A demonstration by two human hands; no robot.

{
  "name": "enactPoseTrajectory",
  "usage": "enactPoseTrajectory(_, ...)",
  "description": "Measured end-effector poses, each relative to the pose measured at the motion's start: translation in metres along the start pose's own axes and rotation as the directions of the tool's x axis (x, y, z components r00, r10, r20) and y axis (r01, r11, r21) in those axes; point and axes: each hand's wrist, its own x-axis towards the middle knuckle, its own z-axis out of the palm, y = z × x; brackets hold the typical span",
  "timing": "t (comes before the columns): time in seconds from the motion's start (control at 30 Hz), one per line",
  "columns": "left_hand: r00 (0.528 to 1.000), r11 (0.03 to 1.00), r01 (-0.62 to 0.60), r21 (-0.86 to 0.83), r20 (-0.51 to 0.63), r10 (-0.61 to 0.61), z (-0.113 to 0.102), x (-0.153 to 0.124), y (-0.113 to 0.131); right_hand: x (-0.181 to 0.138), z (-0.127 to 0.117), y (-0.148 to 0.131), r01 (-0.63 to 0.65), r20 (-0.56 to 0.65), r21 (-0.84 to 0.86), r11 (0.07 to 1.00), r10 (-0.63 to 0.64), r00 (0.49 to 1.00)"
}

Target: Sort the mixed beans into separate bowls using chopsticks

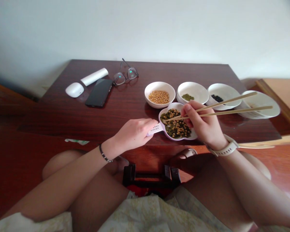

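My left hand (137, 132) is closed round the handle of a pale purple bowl (161, 120) at the table's near edge. Mixed yellow, green and dark beans (177, 126) fill the bowl. My right hand (203, 120) grips a pair of wooden chopsticks (236, 111), whose tips dip into the mix near the handle side. Whether a bean sits between the tips is too small to tell. Behind stands a white bowl of yellow soybeans (159, 96). To its right are a white bowl with small green beans (188, 97) and another with black beans (217, 98).
A fourth white bowl (268, 104) stands at the right table edge with a few pale bits inside. On the left lie a phone (99, 92), a white cylinder (94, 76), a rounded white case (74, 90) and glasses (126, 76). A wall closes off the back.
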Motion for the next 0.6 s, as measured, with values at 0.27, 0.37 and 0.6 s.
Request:
enactPoseTrajectory(0.27,1.000,1.000,0.008,0.004,0.013,-0.008,-0.0003,-0.0003,-0.0001,0.0049,-0.0008,0.0013,-0.002,-0.063,0.187,0.982,0.014,0.998)
enactPoseTrajectory(0.37,1.000,1.000,0.000,0.005,0.011,0.000,-0.0003,-0.0004,-0.0002,0.0061,-0.0015,0.0018,-0.008,-0.101,0.235,0.972,0.032,0.994)
enactPoseTrajectory(0.6,1.000,1.000,0.002,-0.011,0.003,-0.002,-0.0012,-0.0002,0.0002,0.0080,0.0004,-0.0008,-0.005,-0.181,0.305,0.952,0.063,0.981)
